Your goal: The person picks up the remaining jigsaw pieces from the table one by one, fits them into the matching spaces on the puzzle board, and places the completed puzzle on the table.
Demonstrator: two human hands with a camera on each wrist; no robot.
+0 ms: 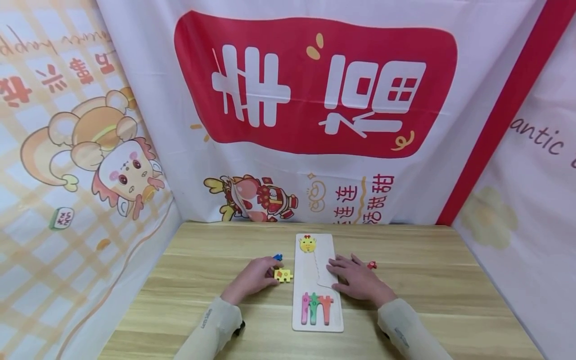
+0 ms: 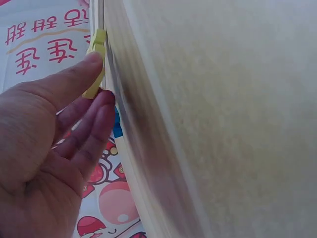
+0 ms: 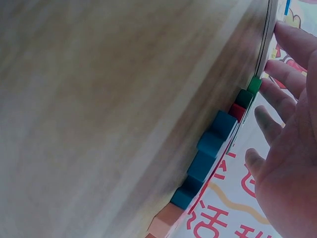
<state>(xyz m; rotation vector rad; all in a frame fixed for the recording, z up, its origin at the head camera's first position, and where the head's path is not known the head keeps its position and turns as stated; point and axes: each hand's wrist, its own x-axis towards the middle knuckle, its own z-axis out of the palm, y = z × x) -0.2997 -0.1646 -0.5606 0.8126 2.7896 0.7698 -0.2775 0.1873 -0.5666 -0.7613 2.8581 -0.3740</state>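
Note:
A pale wooden puzzle board (image 1: pixel 312 265) lies on the table. It has a yellow giraffe head (image 1: pixel 308 244) at its far end and pink (image 1: pixel 305 307), green (image 1: pixel 314 310) and orange (image 1: pixel 325 309) leg pieces near its close end. Left of the board, my left hand (image 1: pixel 257 275) pinches a yellow puzzle piece (image 1: pixel 283 275) between thumb and fingers; the thumb lies on the piece (image 2: pixel 97 62) in the left wrist view. My right hand (image 1: pixel 357 278) rests at the board's right edge, fingers spread and holding nothing.
A small blue piece (image 1: pixel 278 257) lies just beyond my left fingers, and a red piece (image 1: pixel 371 265) beyond my right hand. Several coloured blocks (image 3: pixel 203 163) stand in a row in the right wrist view. Printed cloth (image 1: pixel 315 190) hangs behind the wooden table (image 1: pixel 216 260).

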